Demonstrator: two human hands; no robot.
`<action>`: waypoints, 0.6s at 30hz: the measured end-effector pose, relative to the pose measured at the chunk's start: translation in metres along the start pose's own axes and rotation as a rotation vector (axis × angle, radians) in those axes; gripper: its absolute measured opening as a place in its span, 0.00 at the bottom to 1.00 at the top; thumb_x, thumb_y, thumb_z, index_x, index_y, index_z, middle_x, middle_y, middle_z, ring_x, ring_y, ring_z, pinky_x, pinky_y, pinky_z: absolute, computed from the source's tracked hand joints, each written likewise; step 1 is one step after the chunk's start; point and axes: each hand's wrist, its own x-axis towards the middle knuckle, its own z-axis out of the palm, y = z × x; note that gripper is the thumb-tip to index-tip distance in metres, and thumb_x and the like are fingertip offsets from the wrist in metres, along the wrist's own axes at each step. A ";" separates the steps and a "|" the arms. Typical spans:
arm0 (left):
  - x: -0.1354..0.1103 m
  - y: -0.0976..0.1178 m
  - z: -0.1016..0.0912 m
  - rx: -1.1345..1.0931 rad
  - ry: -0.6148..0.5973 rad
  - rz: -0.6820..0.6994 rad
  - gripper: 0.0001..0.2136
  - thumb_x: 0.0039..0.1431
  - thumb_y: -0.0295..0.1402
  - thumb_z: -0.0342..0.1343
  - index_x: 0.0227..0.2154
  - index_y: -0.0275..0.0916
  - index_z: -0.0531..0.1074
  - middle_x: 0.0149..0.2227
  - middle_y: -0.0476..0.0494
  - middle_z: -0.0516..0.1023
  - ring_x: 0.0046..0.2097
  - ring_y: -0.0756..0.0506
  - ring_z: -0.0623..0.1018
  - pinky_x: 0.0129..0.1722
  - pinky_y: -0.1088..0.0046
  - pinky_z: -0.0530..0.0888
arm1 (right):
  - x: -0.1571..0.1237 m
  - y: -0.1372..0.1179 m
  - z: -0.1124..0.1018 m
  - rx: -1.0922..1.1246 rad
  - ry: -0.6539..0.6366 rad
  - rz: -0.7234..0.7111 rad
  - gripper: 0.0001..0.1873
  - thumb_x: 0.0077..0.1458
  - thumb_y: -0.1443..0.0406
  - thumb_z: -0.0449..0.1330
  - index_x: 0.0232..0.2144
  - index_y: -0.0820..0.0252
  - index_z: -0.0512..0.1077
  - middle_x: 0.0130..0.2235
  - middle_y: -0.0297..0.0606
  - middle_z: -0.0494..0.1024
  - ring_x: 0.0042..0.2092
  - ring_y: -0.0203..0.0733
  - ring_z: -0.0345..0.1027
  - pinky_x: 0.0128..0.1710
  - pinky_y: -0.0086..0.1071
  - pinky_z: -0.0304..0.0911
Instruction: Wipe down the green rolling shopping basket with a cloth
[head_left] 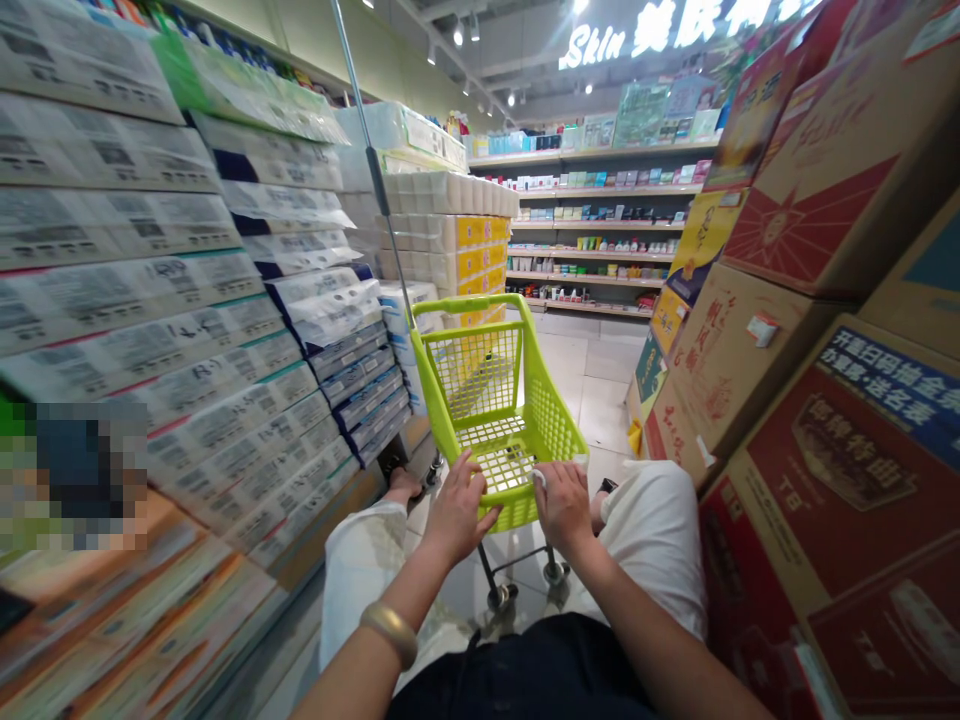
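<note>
A small lime-green shopping cart [499,508] with a lattice basket stands right before me, between my knees. Nothing lies in its basket. My left hand [456,512] is closed on the left part of the cart's near rim, thumb toward the front. At the near right corner my right hand [564,508] presses a white cloth or tissue [580,461] onto the rim, its fingers bent over it. Most of that white piece is hidden under the hand. A thin metal pole [356,90] with a dark sleeve rises from the cart's far left corner.
Stacked paper packs [120,230] line the left side. Cardboard cartons [795,200] are piled close on the right. Beyond the cart runs a tiled floor [600,390], up to shelves [600,190] of small goods. A blurred-out patch [82,475] sits at the left edge.
</note>
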 end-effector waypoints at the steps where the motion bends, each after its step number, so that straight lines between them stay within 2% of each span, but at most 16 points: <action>1: 0.000 0.000 0.001 -0.004 0.001 -0.008 0.07 0.52 0.33 0.57 0.31 0.41 0.64 0.48 0.39 0.67 0.65 0.35 0.55 0.58 0.51 0.66 | 0.000 -0.011 0.004 0.003 -0.011 -0.001 0.11 0.62 0.65 0.47 0.36 0.57 0.70 0.34 0.39 0.73 0.39 0.44 0.61 0.47 0.38 0.51; 4: -0.001 -0.002 0.001 0.001 -0.019 -0.019 0.08 0.50 0.30 0.57 0.34 0.40 0.65 0.49 0.37 0.66 0.65 0.35 0.55 0.59 0.52 0.66 | -0.002 -0.046 0.017 0.041 -0.074 -0.039 0.09 0.61 0.65 0.50 0.36 0.56 0.70 0.34 0.38 0.73 0.39 0.43 0.61 0.46 0.37 0.51; 7: -0.001 -0.007 -0.001 0.010 -0.036 -0.005 0.11 0.48 0.29 0.58 0.36 0.40 0.65 0.49 0.37 0.66 0.64 0.35 0.56 0.59 0.52 0.65 | -0.001 -0.057 0.022 0.068 -0.126 -0.106 0.09 0.61 0.64 0.51 0.39 0.55 0.70 0.35 0.36 0.73 0.39 0.42 0.62 0.45 0.36 0.50; 10: 0.000 -0.010 -0.005 0.003 -0.032 -0.001 0.09 0.49 0.32 0.59 0.32 0.41 0.65 0.47 0.39 0.67 0.64 0.35 0.57 0.58 0.52 0.66 | 0.001 -0.035 0.013 0.050 -0.124 -0.147 0.09 0.62 0.64 0.50 0.39 0.56 0.70 0.34 0.37 0.73 0.39 0.42 0.62 0.44 0.35 0.51; 14: 0.001 -0.007 -0.005 -0.016 -0.018 -0.014 0.10 0.48 0.32 0.61 0.29 0.41 0.64 0.47 0.40 0.68 0.64 0.34 0.57 0.57 0.53 0.68 | 0.005 0.007 -0.003 0.000 -0.059 -0.087 0.13 0.64 0.64 0.46 0.36 0.57 0.70 0.33 0.38 0.73 0.38 0.42 0.62 0.46 0.35 0.51; 16: 0.001 -0.005 -0.003 -0.027 -0.005 -0.016 0.10 0.47 0.32 0.62 0.29 0.41 0.64 0.48 0.39 0.67 0.64 0.34 0.56 0.57 0.53 0.68 | 0.006 0.010 -0.005 -0.027 -0.040 -0.053 0.13 0.64 0.64 0.46 0.35 0.58 0.70 0.32 0.38 0.73 0.37 0.42 0.62 0.46 0.36 0.51; 18: 0.001 -0.003 -0.001 -0.035 0.010 -0.017 0.10 0.47 0.32 0.61 0.29 0.41 0.64 0.48 0.39 0.67 0.64 0.34 0.56 0.57 0.52 0.68 | 0.006 -0.004 0.000 -0.047 -0.029 -0.019 0.13 0.63 0.64 0.46 0.34 0.57 0.70 0.31 0.38 0.73 0.37 0.43 0.62 0.44 0.37 0.50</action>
